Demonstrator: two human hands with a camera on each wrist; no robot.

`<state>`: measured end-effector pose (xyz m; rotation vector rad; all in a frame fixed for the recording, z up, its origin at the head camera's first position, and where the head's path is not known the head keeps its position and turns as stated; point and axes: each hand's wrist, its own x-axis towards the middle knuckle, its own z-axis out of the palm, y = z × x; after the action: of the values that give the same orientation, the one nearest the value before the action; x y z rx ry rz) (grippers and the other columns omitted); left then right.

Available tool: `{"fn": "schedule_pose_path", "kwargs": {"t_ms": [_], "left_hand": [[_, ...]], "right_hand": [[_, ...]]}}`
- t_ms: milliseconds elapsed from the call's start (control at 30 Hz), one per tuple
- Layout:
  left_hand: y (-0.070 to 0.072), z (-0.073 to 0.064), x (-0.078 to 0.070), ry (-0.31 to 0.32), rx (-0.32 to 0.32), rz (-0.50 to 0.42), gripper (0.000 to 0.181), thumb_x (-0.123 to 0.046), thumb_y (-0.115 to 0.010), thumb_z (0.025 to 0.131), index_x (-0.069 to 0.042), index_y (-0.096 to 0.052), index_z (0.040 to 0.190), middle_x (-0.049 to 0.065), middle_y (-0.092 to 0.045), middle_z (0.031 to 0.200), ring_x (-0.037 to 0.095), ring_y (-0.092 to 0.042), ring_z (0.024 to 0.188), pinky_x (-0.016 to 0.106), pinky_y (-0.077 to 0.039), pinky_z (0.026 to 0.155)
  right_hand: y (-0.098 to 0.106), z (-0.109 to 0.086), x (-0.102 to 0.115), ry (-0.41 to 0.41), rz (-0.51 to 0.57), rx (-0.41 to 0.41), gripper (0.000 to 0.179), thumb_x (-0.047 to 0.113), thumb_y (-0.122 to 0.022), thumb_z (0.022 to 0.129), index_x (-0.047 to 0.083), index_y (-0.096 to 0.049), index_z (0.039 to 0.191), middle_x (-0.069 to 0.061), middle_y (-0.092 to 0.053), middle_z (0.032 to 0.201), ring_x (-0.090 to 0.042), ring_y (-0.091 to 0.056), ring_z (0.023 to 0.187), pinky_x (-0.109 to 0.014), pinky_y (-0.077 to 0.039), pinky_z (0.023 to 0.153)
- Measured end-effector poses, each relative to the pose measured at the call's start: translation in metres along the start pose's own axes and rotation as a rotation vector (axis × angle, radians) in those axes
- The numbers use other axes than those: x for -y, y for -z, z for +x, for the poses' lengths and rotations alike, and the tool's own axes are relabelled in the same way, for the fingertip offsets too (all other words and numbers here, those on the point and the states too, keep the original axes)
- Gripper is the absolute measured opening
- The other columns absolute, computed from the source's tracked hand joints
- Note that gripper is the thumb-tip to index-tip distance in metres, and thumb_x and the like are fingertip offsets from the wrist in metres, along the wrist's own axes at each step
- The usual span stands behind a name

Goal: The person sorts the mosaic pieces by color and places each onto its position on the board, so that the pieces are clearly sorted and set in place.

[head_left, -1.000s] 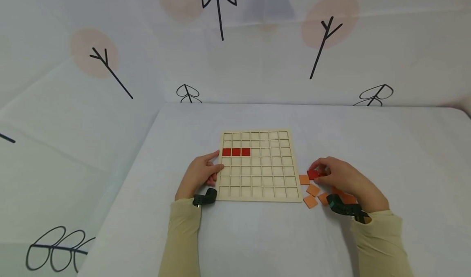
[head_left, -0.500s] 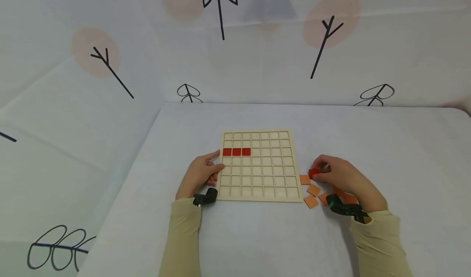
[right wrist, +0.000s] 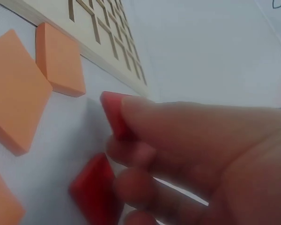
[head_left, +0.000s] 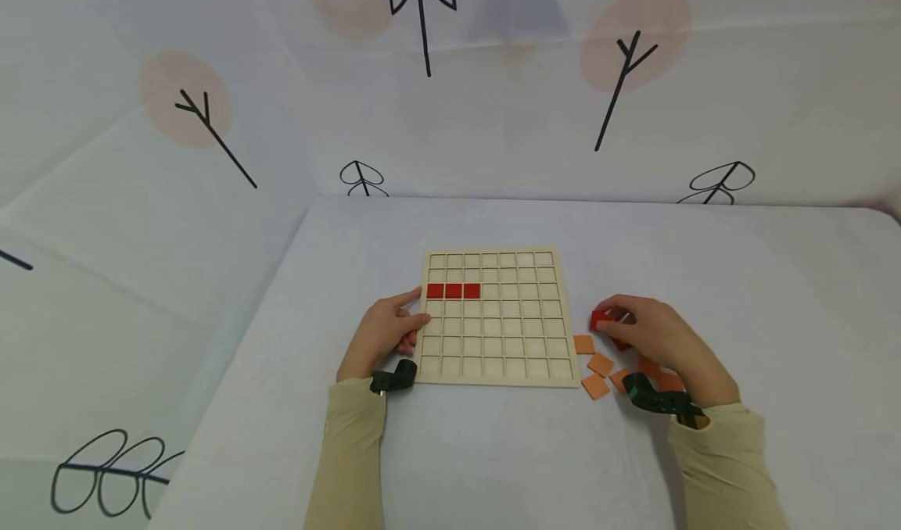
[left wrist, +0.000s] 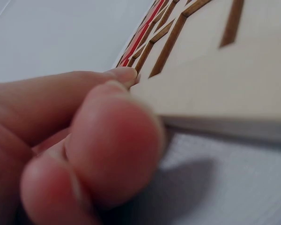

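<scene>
A pale wooden grid board [head_left: 493, 338] lies flat on the white table. Three red square tiles [head_left: 454, 291] fill cells in a row starting at its left side. My left hand [head_left: 383, 331] grips the board's left edge, thumb overlapping the rim and index finger along the side. To the right of the board, my right hand [head_left: 651, 331] pinches a red tile [right wrist: 113, 112] between thumb and fingers, tilted. Another red tile [right wrist: 97, 190] shows below the fingers in the right wrist view. Part of the held tile is hidden by the thumb.
Several orange square tiles [head_left: 600, 364] lie scattered between the board and my right wrist, some partly covered by it. One orange tile [right wrist: 61, 60] sits right beside the board's edge. A patterned white cloth [head_left: 507, 123] hangs behind the table.
My right hand has shifted slightly away from me with its red tile, and another red tile now shows beneath the fingers. The left hand and board look unchanged.
</scene>
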<state>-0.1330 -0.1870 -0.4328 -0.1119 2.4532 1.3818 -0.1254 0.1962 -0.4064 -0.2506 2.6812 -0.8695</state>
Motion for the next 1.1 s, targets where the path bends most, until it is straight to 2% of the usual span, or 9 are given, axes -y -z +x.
{"fn": "schedule_pose_path", "kwargs": {"t_ms": [167, 300, 567, 733, 933, 1100], "left_hand": [[0.001, 0.0, 0.0, -0.014, -0.002, 0.016, 0.059, -0.032, -0.066, 0.081, -0.031, -0.041, 0.134, 0.01, -0.056, 0.058, 0.019, -0.054, 0.043, 0.03, -0.048, 0.045], [0.001, 0.001, 0.0, -0.021, -0.003, 0.03, 0.059, -0.032, -0.066, 0.08, -0.031, -0.04, 0.134, 0.01, -0.056, 0.057, 0.018, -0.054, 0.042, 0.029, -0.047, 0.046], [0.0, 0.001, 0.002, -0.012, 0.0, 0.03, 0.06, -0.034, -0.066, 0.08, -0.032, -0.04, 0.134, 0.009, -0.055, 0.056, 0.018, -0.053, 0.041, 0.029, -0.047, 0.046], [0.0, 0.0, 0.0, -0.024, -0.004, 0.024, 0.059, -0.033, -0.066, 0.081, -0.03, -0.04, 0.134, 0.009, -0.055, 0.056, 0.018, -0.053, 0.041, 0.029, -0.047, 0.045], [0.0, -0.001, -0.001, -0.015, 0.0, 0.02, 0.058, -0.032, -0.066, 0.081, -0.031, -0.041, 0.134, 0.009, -0.055, 0.055, 0.018, -0.053, 0.041, 0.029, -0.047, 0.046], [0.001, -0.002, -0.003, -0.006, 0.003, 0.021, 0.058, -0.031, -0.065, 0.081, -0.03, -0.041, 0.134, 0.009, -0.055, 0.055, 0.018, -0.053, 0.041, 0.029, -0.047, 0.046]], "right_hand": [[-0.005, 0.002, 0.007, -0.007, 0.055, -0.06, 0.025, 0.03, -0.055, 0.088, 0.014, -0.057, 0.108, -0.006, -0.059, 0.084, -0.016, -0.053, 0.061, -0.029, -0.044, 0.055], [-0.008, 0.004, 0.015, 0.022, 0.058, -0.118, 0.031, 0.033, -0.055, 0.088, 0.011, -0.056, 0.11, -0.004, -0.059, 0.075, -0.016, -0.052, 0.058, -0.029, -0.041, 0.054], [-0.015, 0.006, 0.02, 0.022, 0.047, -0.185, 0.033, 0.036, -0.054, 0.089, 0.013, -0.055, 0.113, -0.005, -0.059, 0.08, -0.015, -0.052, 0.061, -0.028, -0.042, 0.054], [-0.019, 0.009, 0.023, 0.016, 0.064, -0.205, 0.03, 0.029, -0.052, 0.09, 0.014, -0.054, 0.116, -0.006, -0.059, 0.083, -0.017, -0.052, 0.066, -0.028, -0.044, 0.057], [-0.028, 0.013, 0.025, 0.031, 0.069, -0.2, 0.03, 0.026, -0.048, 0.091, 0.015, -0.053, 0.118, -0.007, -0.059, 0.089, -0.019, -0.053, 0.072, -0.027, -0.044, 0.057], [-0.035, 0.015, 0.027, 0.073, 0.063, -0.239, 0.031, 0.022, -0.049, 0.091, 0.014, -0.052, 0.121, -0.007, -0.059, 0.091, -0.019, -0.054, 0.075, -0.027, -0.044, 0.059]]}}
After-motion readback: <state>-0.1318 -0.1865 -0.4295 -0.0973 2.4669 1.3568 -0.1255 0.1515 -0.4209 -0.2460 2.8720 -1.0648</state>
